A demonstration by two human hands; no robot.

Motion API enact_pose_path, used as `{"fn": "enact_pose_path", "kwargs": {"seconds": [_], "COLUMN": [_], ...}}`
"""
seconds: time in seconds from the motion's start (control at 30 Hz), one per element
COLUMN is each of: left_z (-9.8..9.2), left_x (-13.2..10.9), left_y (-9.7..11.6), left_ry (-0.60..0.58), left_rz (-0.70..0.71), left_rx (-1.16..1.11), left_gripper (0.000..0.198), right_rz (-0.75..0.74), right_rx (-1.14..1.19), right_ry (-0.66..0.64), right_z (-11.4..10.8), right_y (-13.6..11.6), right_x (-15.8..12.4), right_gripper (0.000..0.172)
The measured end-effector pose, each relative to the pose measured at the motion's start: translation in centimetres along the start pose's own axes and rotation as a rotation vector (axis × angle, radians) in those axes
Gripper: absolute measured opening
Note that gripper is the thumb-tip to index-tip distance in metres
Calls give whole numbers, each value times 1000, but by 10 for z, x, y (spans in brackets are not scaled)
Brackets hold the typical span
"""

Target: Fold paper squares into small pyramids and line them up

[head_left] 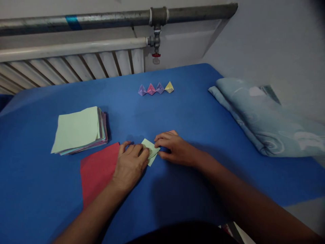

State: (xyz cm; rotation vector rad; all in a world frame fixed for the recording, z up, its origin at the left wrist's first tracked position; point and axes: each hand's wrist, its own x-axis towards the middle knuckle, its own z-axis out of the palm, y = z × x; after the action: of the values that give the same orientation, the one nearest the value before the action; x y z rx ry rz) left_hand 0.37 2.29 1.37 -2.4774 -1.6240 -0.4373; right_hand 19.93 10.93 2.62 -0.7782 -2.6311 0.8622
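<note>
Pale green paper (small, folded)

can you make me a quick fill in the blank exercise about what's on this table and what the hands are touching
1. The left hand and the right hand both touch a small folded piece made of ___.
2. The large flat sheet next to the stack of paper is coloured ___.
3. The row of folded shapes holds exactly ___ of them.
4. In the picture, the shape at the right end of that row is coloured ___.

Missing words: paper; red; four; yellow
</note>
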Motion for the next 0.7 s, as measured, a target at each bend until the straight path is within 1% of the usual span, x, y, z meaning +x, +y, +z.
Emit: {"fn": "enact_pose_path", "kwargs": {"seconds": [0.3,0.53,0.7], "left_z": [-1,0,1], "left_x": [2,2,4], "left_y": [3,3,2], "left_ry": [-17,-31,-23], "left_rz": [-35,-123,-187], "left_rx": [-16,-106,-170], "left_gripper": [12,13,12], "right_rz": [-15,2,46], "right_rx": [-52,-38,-19], "right_ry": [7,16,57], "right_z": [2,6,8], "right_y": [2,4,3], "right_x": [-1,0,-1], "right_gripper": [12,10,10]}}
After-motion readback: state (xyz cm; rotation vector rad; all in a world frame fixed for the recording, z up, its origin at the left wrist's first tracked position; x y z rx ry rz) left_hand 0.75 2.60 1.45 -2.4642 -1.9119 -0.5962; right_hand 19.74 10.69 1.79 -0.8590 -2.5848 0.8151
